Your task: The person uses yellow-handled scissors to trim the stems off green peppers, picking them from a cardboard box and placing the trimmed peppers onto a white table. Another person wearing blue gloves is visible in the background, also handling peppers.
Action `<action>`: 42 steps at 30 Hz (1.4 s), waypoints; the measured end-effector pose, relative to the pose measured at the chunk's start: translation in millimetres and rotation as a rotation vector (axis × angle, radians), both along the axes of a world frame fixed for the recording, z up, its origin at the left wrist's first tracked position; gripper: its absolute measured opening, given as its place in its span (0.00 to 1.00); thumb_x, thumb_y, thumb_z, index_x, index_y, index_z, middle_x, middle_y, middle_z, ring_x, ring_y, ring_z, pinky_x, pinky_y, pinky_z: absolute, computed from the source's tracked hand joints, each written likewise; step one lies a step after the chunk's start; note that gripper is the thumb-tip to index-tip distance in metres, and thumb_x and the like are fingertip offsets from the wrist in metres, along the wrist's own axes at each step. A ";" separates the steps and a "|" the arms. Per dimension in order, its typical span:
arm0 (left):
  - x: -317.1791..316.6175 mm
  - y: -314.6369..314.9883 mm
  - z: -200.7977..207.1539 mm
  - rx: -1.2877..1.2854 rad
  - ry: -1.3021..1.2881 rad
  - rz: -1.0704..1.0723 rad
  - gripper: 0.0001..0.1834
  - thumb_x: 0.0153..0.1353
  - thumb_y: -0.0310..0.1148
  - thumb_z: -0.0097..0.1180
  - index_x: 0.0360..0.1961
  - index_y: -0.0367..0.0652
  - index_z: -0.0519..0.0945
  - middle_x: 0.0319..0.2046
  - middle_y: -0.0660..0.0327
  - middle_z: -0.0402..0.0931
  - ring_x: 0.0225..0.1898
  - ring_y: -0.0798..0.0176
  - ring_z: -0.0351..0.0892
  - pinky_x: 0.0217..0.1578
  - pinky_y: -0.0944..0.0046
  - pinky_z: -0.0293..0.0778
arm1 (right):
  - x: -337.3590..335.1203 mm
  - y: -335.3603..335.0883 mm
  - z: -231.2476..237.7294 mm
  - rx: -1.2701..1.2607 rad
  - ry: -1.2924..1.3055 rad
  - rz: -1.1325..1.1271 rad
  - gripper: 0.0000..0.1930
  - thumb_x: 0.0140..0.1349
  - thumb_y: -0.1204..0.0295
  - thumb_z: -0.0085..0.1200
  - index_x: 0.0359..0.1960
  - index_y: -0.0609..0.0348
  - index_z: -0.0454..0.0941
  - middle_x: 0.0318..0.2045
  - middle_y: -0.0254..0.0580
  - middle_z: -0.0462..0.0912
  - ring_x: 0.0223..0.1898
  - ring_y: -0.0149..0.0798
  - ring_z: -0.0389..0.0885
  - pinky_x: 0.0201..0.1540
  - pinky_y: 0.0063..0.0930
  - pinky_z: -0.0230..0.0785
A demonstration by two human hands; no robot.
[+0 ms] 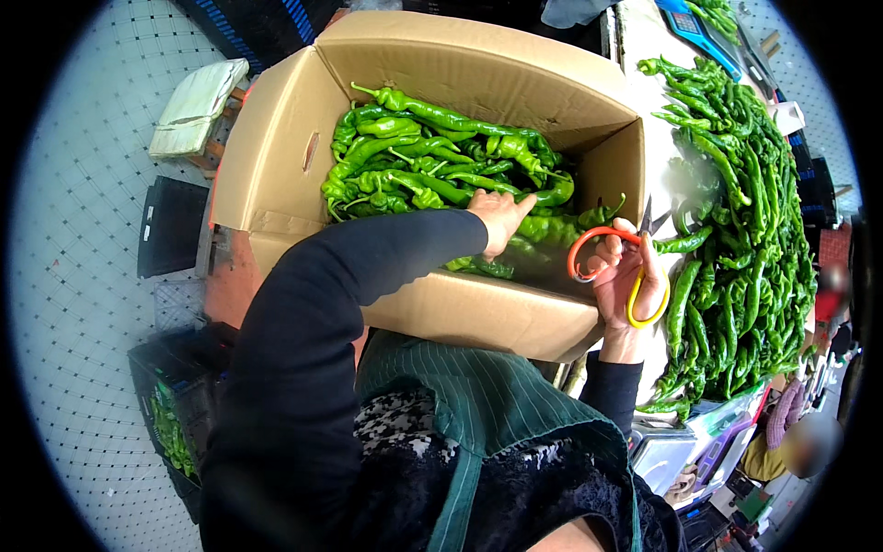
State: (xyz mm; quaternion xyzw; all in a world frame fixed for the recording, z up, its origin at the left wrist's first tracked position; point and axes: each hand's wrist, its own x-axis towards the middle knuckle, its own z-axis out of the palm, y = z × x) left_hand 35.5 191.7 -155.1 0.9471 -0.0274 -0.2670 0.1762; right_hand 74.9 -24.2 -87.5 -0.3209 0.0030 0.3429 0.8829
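A large cardboard box (pixel 276 147) stands open in front of me, with a heap of long green peppers (pixel 432 161) inside. My left hand (pixel 499 221) reaches into it over the near side, its fingers apart and touching the peppers. One finger points toward a curved pepper (pixel 556 190). At the box's right near corner, my right hand (pixel 625 281) holds scissors with one orange and one yellow handle loop (pixel 650 317). Their dark blades point away from me, beside the table's peppers. The palm of this hand is partly turned up.
Right of the box, a white-topped table (pixel 644 101) carries a long pile of green peppers (pixel 736 239). A blue scale (pixel 699 37) sits at its far end. On the left are a padded stool (pixel 193 106) and a dark crate (pixel 175 405) with peppers. A person (pixel 791 442) is at the lower right.
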 end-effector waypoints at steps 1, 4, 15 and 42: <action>-0.6 0.0 -0.9 0.015 0.041 -0.019 0.59 0.33 0.32 0.77 0.67 0.45 0.54 0.50 0.50 0.73 0.54 0.49 0.74 0.53 0.48 0.65 | 0.1 0.2 0.9 -0.005 0.004 -0.003 0.20 0.69 0.62 0.45 0.50 0.70 0.72 0.29 0.41 0.74 0.30 0.33 0.68 0.36 0.29 0.66; 6.0 7.1 -4.2 -0.001 0.113 -0.156 0.50 0.35 0.29 0.72 0.62 0.43 0.59 0.44 0.51 0.77 0.50 0.49 0.77 0.52 0.47 0.65 | -1.5 1.7 3.2 -0.008 0.020 -0.006 0.20 0.70 0.62 0.44 0.50 0.70 0.72 0.29 0.41 0.73 0.30 0.33 0.68 0.36 0.29 0.65; 22.1 79.6 31.9 -0.349 -0.089 -0.035 0.44 0.35 0.30 0.71 0.59 0.36 0.67 0.42 0.47 0.78 0.45 0.52 0.78 0.50 0.58 0.73 | -3.4 -1.2 -2.6 0.044 -0.001 -0.043 0.21 0.70 0.62 0.43 0.50 0.71 0.73 0.29 0.43 0.74 0.31 0.36 0.68 0.37 0.32 0.64; 21.5 120.1 94.4 -1.789 -0.204 0.594 0.33 0.53 0.38 0.59 0.58 0.31 0.66 0.37 0.57 0.75 0.39 0.65 0.76 0.61 0.55 0.67 | 34.9 107.6 -0.5 -0.653 -0.906 0.020 0.26 0.41 0.63 0.77 0.33 0.60 0.70 0.27 0.35 0.72 0.30 0.28 0.68 0.36 0.26 0.67</action>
